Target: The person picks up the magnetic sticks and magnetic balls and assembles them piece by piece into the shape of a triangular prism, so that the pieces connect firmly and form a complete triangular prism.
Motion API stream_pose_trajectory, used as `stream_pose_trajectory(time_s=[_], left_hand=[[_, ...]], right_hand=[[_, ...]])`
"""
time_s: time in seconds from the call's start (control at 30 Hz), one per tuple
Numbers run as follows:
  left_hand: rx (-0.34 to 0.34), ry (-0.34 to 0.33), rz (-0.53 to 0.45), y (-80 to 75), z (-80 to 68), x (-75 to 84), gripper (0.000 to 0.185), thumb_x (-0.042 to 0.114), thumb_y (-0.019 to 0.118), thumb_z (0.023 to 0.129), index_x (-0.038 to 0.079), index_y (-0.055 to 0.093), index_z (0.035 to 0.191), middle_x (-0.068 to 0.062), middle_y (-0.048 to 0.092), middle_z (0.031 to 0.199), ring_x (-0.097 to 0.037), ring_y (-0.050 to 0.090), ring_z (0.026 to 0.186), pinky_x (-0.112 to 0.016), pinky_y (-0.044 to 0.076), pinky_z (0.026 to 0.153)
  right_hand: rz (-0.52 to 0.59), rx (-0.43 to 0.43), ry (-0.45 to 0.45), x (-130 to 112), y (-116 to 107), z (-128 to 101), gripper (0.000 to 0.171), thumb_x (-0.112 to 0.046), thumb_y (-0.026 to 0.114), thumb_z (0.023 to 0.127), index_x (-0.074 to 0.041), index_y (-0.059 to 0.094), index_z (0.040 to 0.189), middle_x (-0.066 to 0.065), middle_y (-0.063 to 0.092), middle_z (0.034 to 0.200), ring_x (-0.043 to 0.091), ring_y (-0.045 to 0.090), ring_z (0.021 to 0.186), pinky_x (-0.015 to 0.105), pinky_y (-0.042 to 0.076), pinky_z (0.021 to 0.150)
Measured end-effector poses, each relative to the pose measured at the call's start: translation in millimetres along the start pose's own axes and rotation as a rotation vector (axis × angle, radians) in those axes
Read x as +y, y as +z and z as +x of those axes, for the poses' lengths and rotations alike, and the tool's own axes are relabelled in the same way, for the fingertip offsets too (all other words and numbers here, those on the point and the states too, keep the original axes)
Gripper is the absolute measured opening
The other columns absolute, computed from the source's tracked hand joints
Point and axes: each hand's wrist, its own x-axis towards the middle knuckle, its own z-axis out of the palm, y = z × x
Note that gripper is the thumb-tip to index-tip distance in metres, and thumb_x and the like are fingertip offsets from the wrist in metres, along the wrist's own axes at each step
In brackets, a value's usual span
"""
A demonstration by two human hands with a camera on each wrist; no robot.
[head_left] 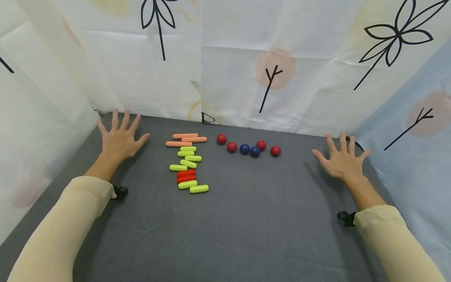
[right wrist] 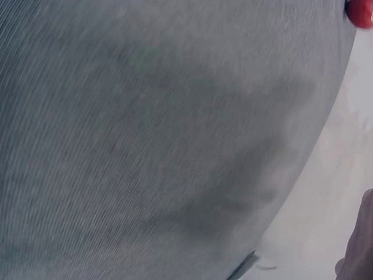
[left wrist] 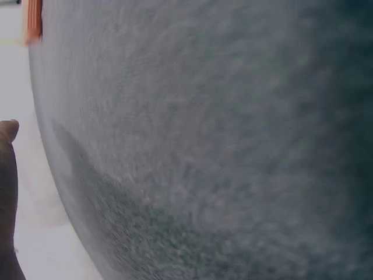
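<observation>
Flat on the mat, both hands' fingers spread wide: left hand (head_left: pixel 119 139) near orange sticks (head_left: pixel 186 140), right hand (head_left: pixel 341 161) near red ball (head_left: pixel 275 150).

The table cover (head_left: pixel 246 219) is dark grey felt. Three sticks (head_left: pixel 186 140) are salmon orange, seven (head_left: pixel 188 163) lime green, two (head_left: pixel 186 176) red. Four balls (head_left: pixel 221 138) are red, two (head_left: pixel 244 148) navy blue. The backdrop (head_left: pixel 246 58) is white with black leaf outlines and peach circles. Both sleeves (head_left: pixel 60 231) are cream.
</observation>
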Motion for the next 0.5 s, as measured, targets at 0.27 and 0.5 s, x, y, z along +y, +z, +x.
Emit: stream_pose_trajectory(time_s=[0.27,0.5], left_hand=[[0.121,0.164,0.008,-2.6,-13.1,38.3,0.077,0.060,0.043,0.099,0.016,0.023,0.159,-0.015,0.009,0.166,-0.039,-0.007,0.151,-0.075,-0.007,0.107],[0.149,0.367,-0.046,-3.6,-33.0,80.8,0.077,0.060,0.049,0.097,0.019,0.028,0.158,-0.012,0.013,0.166,-0.035,-0.002,0.152,-0.074,0.003,0.109]], right_hand=[[0.012,-0.007,-0.076,-30.7,6.7,5.2,0.088,-0.073,0.028,0.096,-0.019,0.005,0.161,0.028,-0.005,0.162,0.052,-0.010,0.146,0.080,-0.013,0.099],[0.085,-0.077,-0.208,-59.7,17.6,8.6,0.080,-0.059,0.040,0.101,-0.015,0.010,0.161,0.024,0.004,0.164,0.050,0.006,0.147,0.077,0.003,0.106]])
